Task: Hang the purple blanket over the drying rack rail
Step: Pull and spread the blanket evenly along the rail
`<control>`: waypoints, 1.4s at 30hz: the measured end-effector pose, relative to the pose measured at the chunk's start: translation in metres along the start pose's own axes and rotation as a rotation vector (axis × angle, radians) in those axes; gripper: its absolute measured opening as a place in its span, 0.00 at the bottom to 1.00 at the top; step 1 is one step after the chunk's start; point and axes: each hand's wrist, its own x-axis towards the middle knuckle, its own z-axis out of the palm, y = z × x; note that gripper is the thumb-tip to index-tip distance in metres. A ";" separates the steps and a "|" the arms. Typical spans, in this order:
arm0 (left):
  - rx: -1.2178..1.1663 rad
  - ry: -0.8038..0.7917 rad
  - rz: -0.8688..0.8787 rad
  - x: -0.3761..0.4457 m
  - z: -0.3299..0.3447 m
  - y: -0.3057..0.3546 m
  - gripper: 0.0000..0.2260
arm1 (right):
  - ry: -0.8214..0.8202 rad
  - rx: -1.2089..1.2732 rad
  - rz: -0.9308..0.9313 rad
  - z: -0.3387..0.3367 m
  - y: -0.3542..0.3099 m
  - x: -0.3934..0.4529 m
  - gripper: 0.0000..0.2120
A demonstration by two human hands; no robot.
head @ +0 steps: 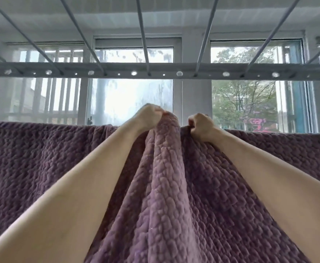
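Blanket [32, 158], purple and pebble-textured, draped along a hidden rail below the overhead rack [155, 70], with a raised fold bunched at mid-span. Left hand [150, 116] is clenched on the fold's crest; right hand [201, 126] grips the top edge just beside it. Best practice, judged: draw the hands outward to flatten the fold evenly.
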 end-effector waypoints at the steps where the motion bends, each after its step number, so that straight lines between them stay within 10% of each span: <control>1: -0.012 0.000 0.039 -0.001 0.003 -0.009 0.16 | -0.033 0.013 -0.005 -0.005 0.003 -0.003 0.10; 6: 0.280 -0.131 0.044 0.002 0.017 -0.042 0.31 | -0.045 0.104 -0.067 -0.011 0.014 -0.018 0.06; 15: 0.617 -0.044 -0.066 0.020 0.024 -0.046 0.13 | 0.202 -0.613 0.281 -0.042 0.067 -0.053 0.15; 23: 0.687 -0.146 -0.096 0.020 0.018 -0.057 0.21 | -0.043 -0.072 0.104 0.004 0.019 -0.020 0.06; 27: 0.727 -0.091 -0.128 0.012 0.015 -0.070 0.22 | 0.068 -0.171 0.008 0.009 0.011 -0.019 0.06; 33: 0.784 -0.105 -0.195 0.012 0.008 -0.068 0.22 | 0.097 -0.624 0.374 -0.018 0.040 -0.036 0.11; 38: 0.772 -0.091 -0.227 0.012 0.007 -0.067 0.22 | -0.012 0.037 0.135 0.008 -0.004 -0.016 0.16; 42: 0.766 -0.086 -0.195 0.010 0.009 -0.073 0.21 | -0.015 -0.016 0.013 0.023 -0.008 -0.011 0.07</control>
